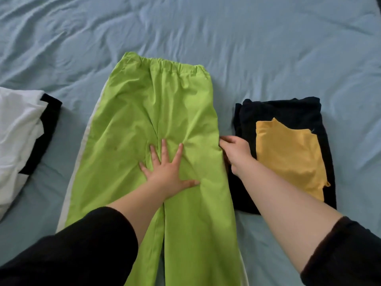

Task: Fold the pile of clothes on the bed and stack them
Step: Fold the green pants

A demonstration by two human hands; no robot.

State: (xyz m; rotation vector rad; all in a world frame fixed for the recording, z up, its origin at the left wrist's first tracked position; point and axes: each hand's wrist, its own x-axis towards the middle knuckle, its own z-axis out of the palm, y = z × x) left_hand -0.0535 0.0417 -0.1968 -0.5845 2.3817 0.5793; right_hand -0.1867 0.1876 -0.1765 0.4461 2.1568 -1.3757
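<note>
Head view: green trousers (132,120) lengthwise, waistband (171,66) away

green pants (156,112) legs cut off at bottom edge, white garment (18,129) cropped left, rt fingertips hidden

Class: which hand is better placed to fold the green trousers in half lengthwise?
Probably right. The right hand pinches the trousers at the outer edge; the left hand lies flat on their middle.

We see a black left sleeve (82,248) and a black right sleeve (346,254), both pushed up the forearms. The left hand (168,174) and right hand (237,152) are bare.
</note>
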